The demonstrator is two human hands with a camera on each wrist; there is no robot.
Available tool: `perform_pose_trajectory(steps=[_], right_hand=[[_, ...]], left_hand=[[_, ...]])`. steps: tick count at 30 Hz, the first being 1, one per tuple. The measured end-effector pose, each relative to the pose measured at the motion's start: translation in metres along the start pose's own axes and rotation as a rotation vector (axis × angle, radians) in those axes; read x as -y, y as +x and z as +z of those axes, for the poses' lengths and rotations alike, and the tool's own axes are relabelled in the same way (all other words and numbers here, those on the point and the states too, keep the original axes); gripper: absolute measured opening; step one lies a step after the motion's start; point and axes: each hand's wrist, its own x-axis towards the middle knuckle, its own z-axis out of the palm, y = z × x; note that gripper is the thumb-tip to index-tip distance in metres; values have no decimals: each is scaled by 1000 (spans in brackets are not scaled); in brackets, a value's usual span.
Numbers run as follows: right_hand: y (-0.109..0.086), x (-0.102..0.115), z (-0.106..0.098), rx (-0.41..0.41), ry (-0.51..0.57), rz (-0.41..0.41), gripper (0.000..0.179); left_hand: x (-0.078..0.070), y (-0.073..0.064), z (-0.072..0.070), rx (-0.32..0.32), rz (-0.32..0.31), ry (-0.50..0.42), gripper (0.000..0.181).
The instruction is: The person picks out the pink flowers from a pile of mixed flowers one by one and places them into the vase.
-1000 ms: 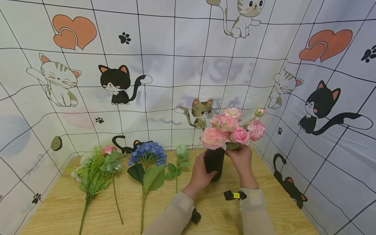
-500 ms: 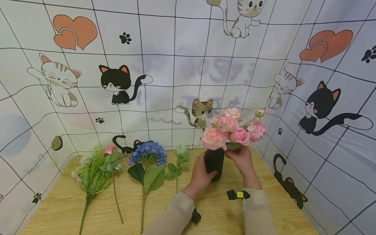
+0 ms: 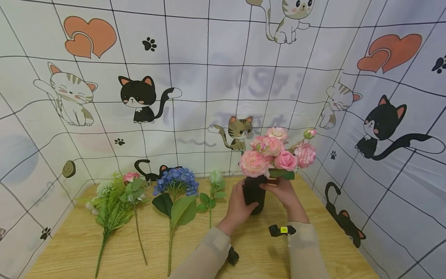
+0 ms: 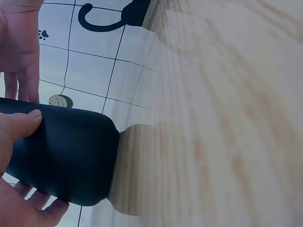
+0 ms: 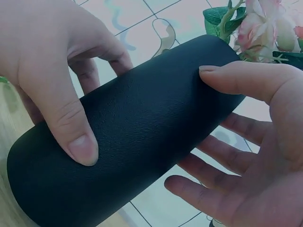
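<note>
A black vase (image 3: 253, 197) stands upright on the wooden table, bearing a bunch of pink flowers (image 3: 271, 153). My left hand (image 3: 239, 207) grips the vase's lower half, thumb in front and fingers wrapped behind. Near the rim, my right hand (image 3: 285, 193) holds the vase from the right; in the right wrist view its thumb (image 5: 232, 79) lies on the near side and its fingers reach round the far side. Green leaves (image 3: 283, 173) hang under the blossoms, just above the right hand. The stems inside the vase are hidden.
On the table's left lie a green-and-white flower bunch (image 3: 111, 209), a pink rose stem (image 3: 131, 182), a blue hydrangea (image 3: 177, 184) and a pale rose stem (image 3: 216, 182). A cat-printed cloth (image 3: 191, 81) encloses the table (image 3: 195, 248) at the back and sides.
My right hand has come down from the leaves under the pink flowers to the vase's upper side. The left hand has kept its grip, and the vase stays in place.
</note>
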Motion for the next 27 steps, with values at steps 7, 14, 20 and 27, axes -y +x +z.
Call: perform_pose_trajectory(steps=[7, 14, 20, 27], right_hand=[[3, -4, 12, 38, 0, 104, 82], [4, -9, 24, 45, -67, 126, 85], [2, -14, 28, 71, -109, 115, 92], [5, -20, 22, 76, -125, 110, 94]], left_hand=[[1, -2, -2, -8, 9, -13, 88], [5, -5, -3, -23, -3, -9, 86], [7, -7, -3, -18, -18, 7, 85], [2, -5, -4, 14, -60, 17, 83]])
